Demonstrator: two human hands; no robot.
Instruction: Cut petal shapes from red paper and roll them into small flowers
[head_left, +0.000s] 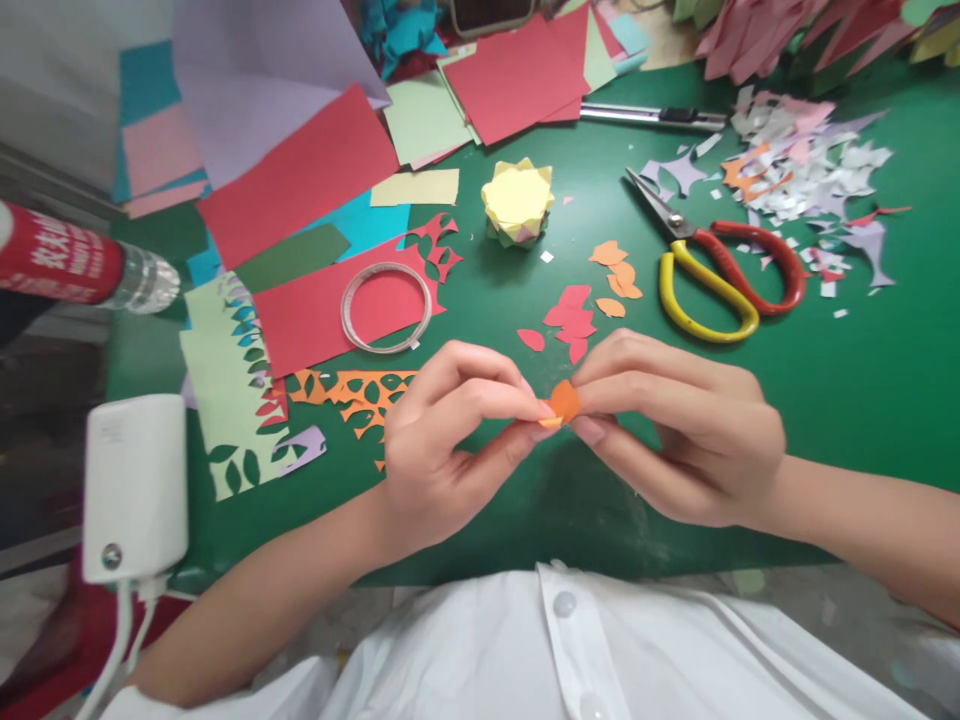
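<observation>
Small orange paper petals (565, 400) are pinched between the fingertips of my left hand (457, 435) and my right hand (675, 430), low over the table's near side. Both hands are closed, thumb against forefinger; how many pieces are held I cannot tell. Just beyond the fingers lie loose red paper petals (574, 318), and past them several orange leaf-shaped petals (619, 272). A yellow folded-paper flower (517, 200) stands upright farther back. Scissors (705, 255) with one yellow and one red handle lie partly spread beyond my right hand.
Left of my hands lie a roll of tape (346, 312), cut-out orange paper (367, 392) and green paper (217, 400). A utility knife (652, 116) and paper scraps (802, 160) are at the back right. A white power bank (135, 490) and a red-labelled bottle (67, 258) stand out at left.
</observation>
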